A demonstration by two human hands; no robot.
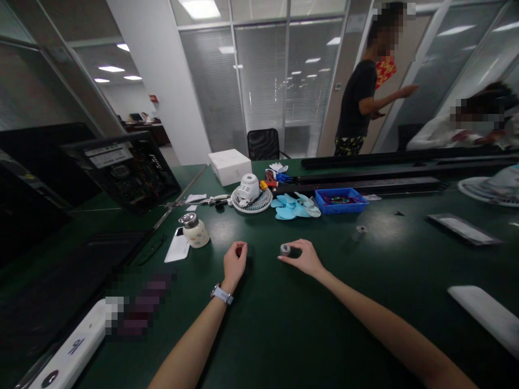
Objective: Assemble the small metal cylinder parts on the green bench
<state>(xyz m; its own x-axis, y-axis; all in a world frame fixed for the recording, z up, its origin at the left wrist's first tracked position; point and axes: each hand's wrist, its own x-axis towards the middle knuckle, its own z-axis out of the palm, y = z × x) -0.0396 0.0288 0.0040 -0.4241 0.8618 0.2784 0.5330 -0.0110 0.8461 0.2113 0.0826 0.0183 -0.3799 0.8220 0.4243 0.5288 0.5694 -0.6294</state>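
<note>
My right hand pinches a small grey metal cylinder between thumb and fingers, just at or above the green tabletop; whether it touches the top I cannot tell. A similar metal cylinder stands farther right on the table. To the left, my left hand is closed with its fingers curled together; what they hold, if anything, is hidden. A watch with a pale strap is on that wrist. Beyond the hands lie light-blue fan blades and a white fan body on its round grille.
A cream flask stands beside a white card at left. At the back are a white box, a blue tray with wires, and long black bars. White panels lie at both sides. Two people are across the table.
</note>
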